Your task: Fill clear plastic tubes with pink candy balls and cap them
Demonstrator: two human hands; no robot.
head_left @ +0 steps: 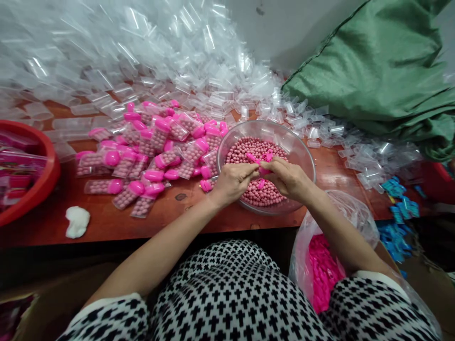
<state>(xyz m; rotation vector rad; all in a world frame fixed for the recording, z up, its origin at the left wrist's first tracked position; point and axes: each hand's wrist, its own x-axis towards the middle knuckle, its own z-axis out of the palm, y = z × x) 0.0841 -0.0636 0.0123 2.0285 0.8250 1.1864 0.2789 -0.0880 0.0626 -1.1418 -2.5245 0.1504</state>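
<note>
My left hand [232, 182] and my right hand [288, 177] meet over a clear round bowl [308, 163] of pink beads [245, 149]. The fingers of both are pinched on a small bright pink plastic piece [261, 163], whose exact kind I cannot make out. Another pink piece [261, 183] shows just below my fingers, over the beads. Left of the bowl lies a heap of clear bead-filled tubes [192, 161] with bright pink caps.
Clear tubes [149, 52] pile up along the back. A red basin [53, 166] of packets and a white wad [77, 221] are at left. On the right are a green sack [369, 71], a plastic bag [302, 248] of pink pieces and blue pieces [394, 241].
</note>
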